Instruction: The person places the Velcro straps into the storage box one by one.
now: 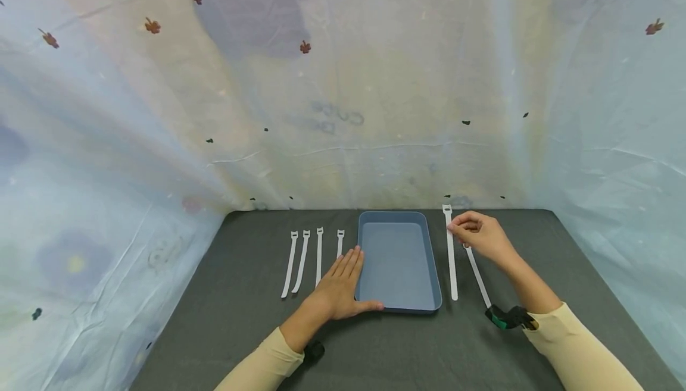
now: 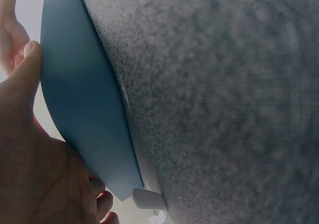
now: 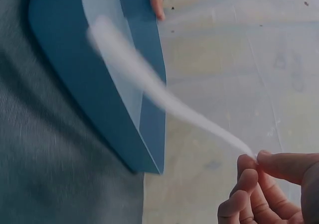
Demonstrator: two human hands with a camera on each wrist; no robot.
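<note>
A blue rectangular tray (image 1: 399, 266) lies in the middle of the table, with nothing visible inside. My left hand (image 1: 340, 287) rests along its left rim, fingers straight and thumb at the front corner. To the right of the tray, my right hand (image 1: 482, 236) pinches a white cable tie (image 1: 451, 266) between thumb and fingertips, below its slotted head. In the right wrist view the tie (image 3: 144, 79) stretches from the fingertips across in front of the tray's side. Another white cable tie (image 1: 478, 278) lies right of it, partly behind the right hand and wrist.
Left of the tray, several white cable ties (image 1: 301, 260) lie side by side on the dark grey table cover (image 1: 241, 284). One of them is partly covered by the left hand. A patterned curtain (image 1: 375, 93) hangs behind and around the table.
</note>
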